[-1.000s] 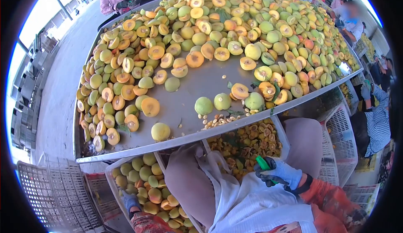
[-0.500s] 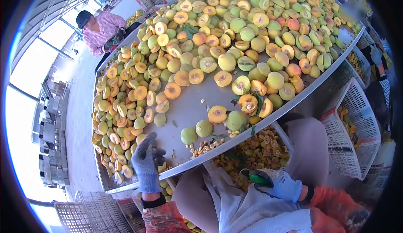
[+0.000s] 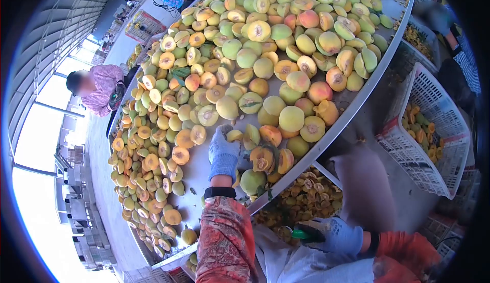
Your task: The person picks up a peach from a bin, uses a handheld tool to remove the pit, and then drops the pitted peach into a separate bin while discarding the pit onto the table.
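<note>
My left hand [image 3: 223, 153], in a blue glove with dark fingertips, reaches over the metal table. Its fingers are curled against a yellow-green peach half [image 3: 235, 135], partly hidden by the glove. More peach halves [image 3: 207, 115] lie around it, some with the cut face and stone showing. My right hand [image 3: 339, 234], also gloved, is wrapped round the green handle of a pitting tool [image 3: 301, 234] whose tip is a round metal loop. It is held low over my lap, beside a container of peach scraps [image 3: 316, 196] below the table edge.
The table's raised metal rim [image 3: 337, 132] curves between me and the fruit. A white plastic crate [image 3: 434, 125] with peach pieces stands at right. A person in a pink top [image 3: 104, 86] works at the far left side. Another person's arm [image 3: 451, 38] shows at right.
My left hand has moved from the near left rim forward and right to the fruit, its fingers now curled in. The view has shifted. My right hand still holds the tool low.
</note>
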The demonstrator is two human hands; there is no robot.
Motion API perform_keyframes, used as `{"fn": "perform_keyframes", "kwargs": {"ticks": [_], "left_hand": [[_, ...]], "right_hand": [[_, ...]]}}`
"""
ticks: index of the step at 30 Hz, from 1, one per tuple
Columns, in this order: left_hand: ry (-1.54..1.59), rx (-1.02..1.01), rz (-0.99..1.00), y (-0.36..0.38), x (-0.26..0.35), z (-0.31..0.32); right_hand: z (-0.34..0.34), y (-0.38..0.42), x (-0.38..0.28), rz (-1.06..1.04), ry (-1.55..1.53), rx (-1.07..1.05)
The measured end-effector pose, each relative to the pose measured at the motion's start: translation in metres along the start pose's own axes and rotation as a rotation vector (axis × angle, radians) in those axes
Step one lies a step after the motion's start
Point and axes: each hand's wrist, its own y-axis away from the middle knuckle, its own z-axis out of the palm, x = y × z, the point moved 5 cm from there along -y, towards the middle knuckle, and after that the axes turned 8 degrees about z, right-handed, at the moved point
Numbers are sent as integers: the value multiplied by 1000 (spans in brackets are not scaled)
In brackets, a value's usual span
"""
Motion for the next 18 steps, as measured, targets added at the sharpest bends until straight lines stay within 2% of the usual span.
{"fn": "perform_keyframes", "kwargs": {"ticks": [1, 2, 4, 6, 8, 10, 12, 14, 15, 18], "left_hand": [[182, 64, 17, 13, 0, -9], [175, 78, 10, 30, 0, -21], [1173, 151, -105, 75, 6, -46], [1539, 132, -102, 127, 12, -64], [1650, 114, -209, 176, 6, -64], [1778, 206, -290, 220, -4, -51], [1871, 216, -308, 254, -2, -43], [1841, 258, -319, 282, -6, -37], [1726, 341, -266, 293, -4, -41], [1622, 360, -172, 319, 4, -60]], "right_hand": [[-1, 2, -7, -12, 1, -8], [-5, 3, -17, 27, 66, 44], [-8, 3, -30, 45, 141, 79], [-10, 6, -47, -95, 55, 184], [1, 8, -61, -154, 44, 173], [18, 8, -67, -182, 108, 151], [33, 10, -88, -224, 131, 142], [51, 13, -103, -271, 201, 102], [61, 16, -104, -323, 230, 164], [79, 23, -124, -402, 368, 170]]}}
